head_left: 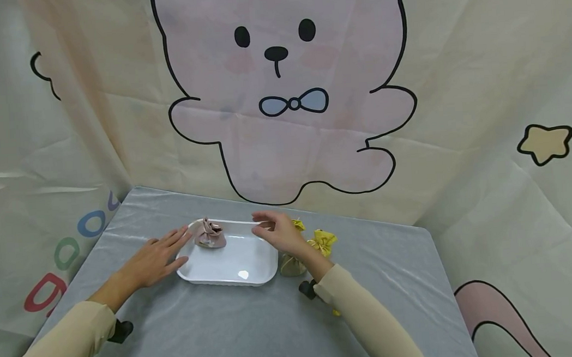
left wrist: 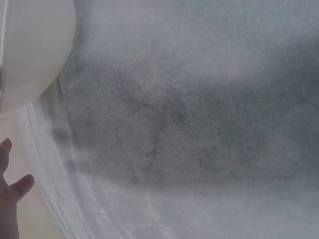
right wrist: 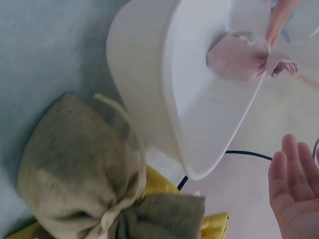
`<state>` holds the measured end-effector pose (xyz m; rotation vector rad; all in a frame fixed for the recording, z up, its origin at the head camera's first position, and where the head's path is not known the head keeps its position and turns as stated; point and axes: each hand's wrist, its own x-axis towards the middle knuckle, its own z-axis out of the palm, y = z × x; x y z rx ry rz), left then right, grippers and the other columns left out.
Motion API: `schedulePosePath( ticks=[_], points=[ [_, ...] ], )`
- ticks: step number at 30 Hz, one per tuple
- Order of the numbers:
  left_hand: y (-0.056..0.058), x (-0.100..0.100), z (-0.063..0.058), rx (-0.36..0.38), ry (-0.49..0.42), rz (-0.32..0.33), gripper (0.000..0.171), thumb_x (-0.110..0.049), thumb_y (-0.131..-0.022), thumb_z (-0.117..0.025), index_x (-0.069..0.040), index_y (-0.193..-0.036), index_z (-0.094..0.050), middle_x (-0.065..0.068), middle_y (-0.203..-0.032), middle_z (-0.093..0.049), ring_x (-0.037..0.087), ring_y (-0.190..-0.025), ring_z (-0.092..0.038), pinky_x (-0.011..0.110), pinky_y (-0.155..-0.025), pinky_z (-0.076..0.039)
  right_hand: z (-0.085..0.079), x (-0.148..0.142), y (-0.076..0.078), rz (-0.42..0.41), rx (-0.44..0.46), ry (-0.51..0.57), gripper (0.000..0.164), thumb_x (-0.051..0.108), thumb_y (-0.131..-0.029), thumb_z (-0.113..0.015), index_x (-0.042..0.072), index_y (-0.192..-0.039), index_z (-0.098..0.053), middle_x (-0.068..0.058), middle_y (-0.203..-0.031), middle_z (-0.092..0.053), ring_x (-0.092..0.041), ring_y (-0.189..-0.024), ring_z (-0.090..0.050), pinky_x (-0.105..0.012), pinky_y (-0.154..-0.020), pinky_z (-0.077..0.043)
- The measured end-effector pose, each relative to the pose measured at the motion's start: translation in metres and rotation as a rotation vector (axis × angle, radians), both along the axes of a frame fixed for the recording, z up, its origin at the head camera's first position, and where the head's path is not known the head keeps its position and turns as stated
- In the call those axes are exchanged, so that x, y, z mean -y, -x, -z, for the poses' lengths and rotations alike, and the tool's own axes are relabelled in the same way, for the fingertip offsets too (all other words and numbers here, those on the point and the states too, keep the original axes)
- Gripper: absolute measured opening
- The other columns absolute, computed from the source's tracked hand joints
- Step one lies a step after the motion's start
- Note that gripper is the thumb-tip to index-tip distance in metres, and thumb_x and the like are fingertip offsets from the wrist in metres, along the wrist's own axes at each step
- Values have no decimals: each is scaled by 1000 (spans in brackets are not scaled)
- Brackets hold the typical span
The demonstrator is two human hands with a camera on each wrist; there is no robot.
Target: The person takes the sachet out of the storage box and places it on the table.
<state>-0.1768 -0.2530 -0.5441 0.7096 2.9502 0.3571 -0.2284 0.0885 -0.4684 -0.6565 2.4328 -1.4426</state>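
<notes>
A white rectangular tray [head_left: 237, 258] stands on the table with a small pink drawstring pouch [head_left: 209, 235] inside its far left corner. My left hand [head_left: 160, 258] is at the tray's left rim, fingers extended and thumb spread. Over the tray's far right corner is my right hand [head_left: 283, 233], with thumb and fingers apart and nothing between them. In the right wrist view its fingers look fairly straight [right wrist: 296, 191]. Beneath the right wrist sits a brown burlap pouch [head_left: 292, 266], partly hidden; the right wrist view shows its tied neck.
Right of the tray, a yellow pouch [head_left: 322, 243] stands beyond my forearm, with another bit of yellow [head_left: 298, 224] behind my hand. More yellow [head_left: 336, 312] peeks out beneath the right sleeve. Grey cloth [head_left: 216, 330] covers the table; a printed curtain [head_left: 294, 156] hangs behind.
</notes>
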Motion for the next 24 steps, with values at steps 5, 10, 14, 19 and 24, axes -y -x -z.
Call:
schedulePosePath(
  ticks=[5,10,14,19,24],
  points=[
    [2,2,2,-6,10,-3,68,-40,-100,-57,-6,-155,-34,18,-160,-30,43,-142,-34,67,-101,-35,1,14,2,9,29,-4,41,11,-96,-67,2,-135,-59,-15,-128,-65,-27,-110,-67,-30,-89,-54],
    [2,2,2,-2,5,-3,68,-40,-100,-57,-7,-155,-34,18,-160,-30,44,-142,-33,68,-101,-35,7,25,6,23,42,19,40,11,-95,-69,1,-132,-60,-16,-126,-66,-25,-108,-68,-28,-87,-55],
    [3,2,2,-2,7,1,68,-40,-100,-56,-6,-155,-34,18,-160,-30,44,-142,-34,67,-101,-35,11,30,7,23,56,23,39,11,-94,-69,0,-131,-60,-19,-127,-65,-26,-107,-68,-29,-85,-56],
    [2,2,2,4,2,3,68,-40,-100,-56,-6,-155,-33,18,-160,-29,44,-142,-33,67,-101,-36,14,38,7,20,66,9,41,9,-93,-70,-2,-131,-60,-20,-126,-65,-29,-107,-69,-29,-83,-56],
    [1,1,1,6,7,-4,68,-40,-101,-56,-6,-155,-34,18,-160,-29,44,-142,-33,67,-101,-35,20,50,9,26,87,-4,43,9,-92,-71,-1,-132,-60,-21,-128,-64,-28,-106,-69,-27,-81,-56]
  ],
)
